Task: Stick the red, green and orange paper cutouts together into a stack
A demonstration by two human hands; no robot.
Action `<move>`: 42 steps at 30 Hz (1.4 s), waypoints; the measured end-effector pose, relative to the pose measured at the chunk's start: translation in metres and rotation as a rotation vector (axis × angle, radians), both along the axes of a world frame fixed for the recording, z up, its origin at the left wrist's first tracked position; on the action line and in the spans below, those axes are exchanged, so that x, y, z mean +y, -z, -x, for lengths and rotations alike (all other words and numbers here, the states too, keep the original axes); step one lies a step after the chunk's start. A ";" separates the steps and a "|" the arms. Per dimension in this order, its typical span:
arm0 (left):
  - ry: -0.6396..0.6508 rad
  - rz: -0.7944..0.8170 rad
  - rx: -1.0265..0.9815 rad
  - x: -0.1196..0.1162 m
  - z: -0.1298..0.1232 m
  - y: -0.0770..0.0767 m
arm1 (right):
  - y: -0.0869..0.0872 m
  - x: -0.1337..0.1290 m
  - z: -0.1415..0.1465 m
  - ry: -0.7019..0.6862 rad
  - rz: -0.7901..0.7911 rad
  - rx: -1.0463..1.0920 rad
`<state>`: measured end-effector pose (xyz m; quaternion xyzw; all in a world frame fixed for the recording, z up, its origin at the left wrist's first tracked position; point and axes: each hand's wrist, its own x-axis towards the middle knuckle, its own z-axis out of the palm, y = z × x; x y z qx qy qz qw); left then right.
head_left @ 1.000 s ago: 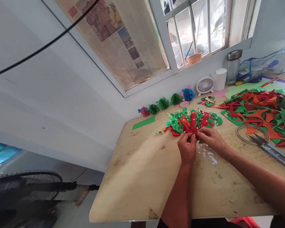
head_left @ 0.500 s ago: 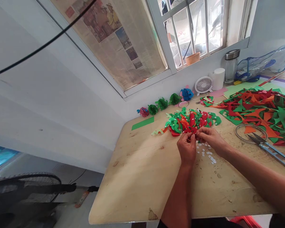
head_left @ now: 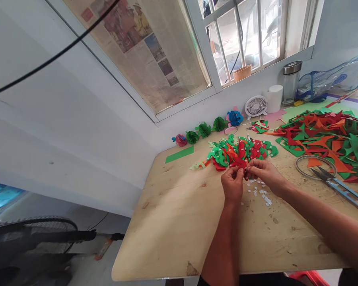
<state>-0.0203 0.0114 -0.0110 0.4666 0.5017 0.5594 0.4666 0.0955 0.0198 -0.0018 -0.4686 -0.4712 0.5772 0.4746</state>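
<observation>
Close together at the near edge of a pile of cut red, green and orange paper shapes (head_left: pixel 226 153), both hands are closed in pinches. My left hand (head_left: pixel 233 183) has thumb and fingers pressed together at a small red piece, mostly hidden by the fingers. My right hand (head_left: pixel 264 174) pinches just to the right of it; what lies between its fingertips is too small to tell. Small white squares (head_left: pixel 266 198) are scattered on the wooden table (head_left: pixel 173 222) below my right hand. Several paper shapes in the pile carry white squares.
A heap of paper offcuts (head_left: pixel 325 139) covers the right side, with a tape ring (head_left: pixel 298 169) and snips (head_left: pixel 343 188) before it. Along the wall stand green paper figures (head_left: pixel 203 129), a small white fan (head_left: pixel 255 107) and a glass bottle (head_left: pixel 290 83). A green strip (head_left: pixel 179 154) lies left.
My left hand has shifted slightly left, opening a small gap between the hands. My right hand stays nearly in place, still pinching.
</observation>
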 end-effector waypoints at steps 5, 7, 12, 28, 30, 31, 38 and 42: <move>-0.011 0.006 -0.008 0.002 0.002 0.001 | -0.001 0.000 -0.001 0.020 -0.022 -0.013; -0.030 0.004 0.010 0.002 0.002 0.001 | -0.001 0.001 -0.002 0.025 -0.059 -0.052; -0.043 -0.008 0.050 0.000 0.001 0.001 | 0.005 0.000 -0.002 0.040 -0.257 -0.341; -0.028 -0.131 0.256 -0.005 0.002 0.008 | 0.011 -0.006 -0.002 0.243 -0.610 -0.940; -0.027 -0.141 0.265 -0.005 0.002 0.008 | 0.011 -0.006 -0.001 0.250 -0.612 -0.941; -0.025 -0.142 0.259 -0.005 0.002 0.008 | 0.011 -0.006 -0.001 0.253 -0.612 -0.941; -0.009 -0.106 0.191 -0.005 0.000 0.003 | 0.012 -0.005 -0.002 0.230 -0.600 -0.932; -0.008 -0.074 0.145 -0.006 -0.002 -0.001 | 0.012 -0.005 -0.002 0.221 -0.589 -0.928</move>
